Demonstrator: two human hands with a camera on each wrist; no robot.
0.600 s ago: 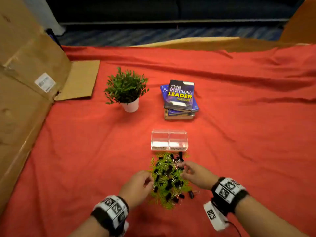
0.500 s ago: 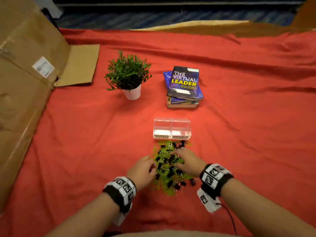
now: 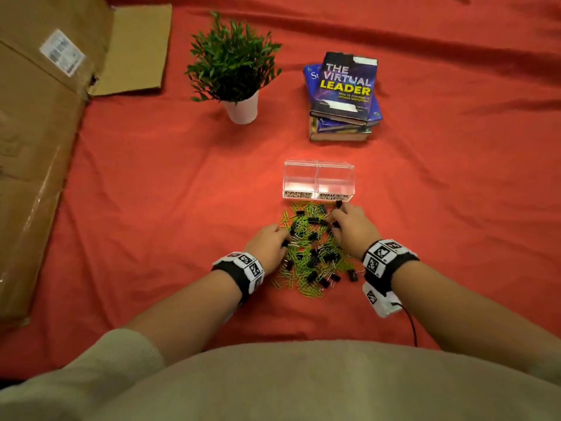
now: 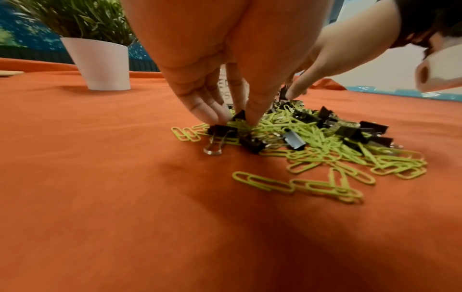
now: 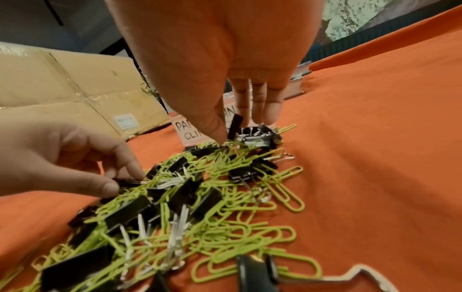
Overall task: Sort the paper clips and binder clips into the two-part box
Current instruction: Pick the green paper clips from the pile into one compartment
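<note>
A mixed pile of green paper clips point(image 3: 303, 281) and black binder clips point(image 3: 314, 259) lies on the red cloth, just in front of the clear two-part box point(image 3: 318, 165). The box's left half is labelled PAPER CLIPS and its right half BINDER CLIPS; both look empty. My left hand point(image 3: 285, 241) is at the pile's left edge, and its thumb and forefinger point(image 5: 136, 172) pinch a black binder clip point(image 5: 128, 180). My right hand point(image 3: 334, 218) is at the far right of the pile near the box. Its thumb and fingers point(image 5: 243, 110) close round an upright binder clip point(image 5: 235, 124).
A potted plant point(image 3: 233, 65) and a stack of books point(image 3: 343, 95) stand behind the box. A large cardboard box point(image 3: 36, 147) lies along the left. Bare red cloth point(image 3: 455, 208) spreads to the right and the left of the pile.
The view has tipped down and drawn closer. Both hands have pushed further into the pile, the right one going towards the box end.
</note>
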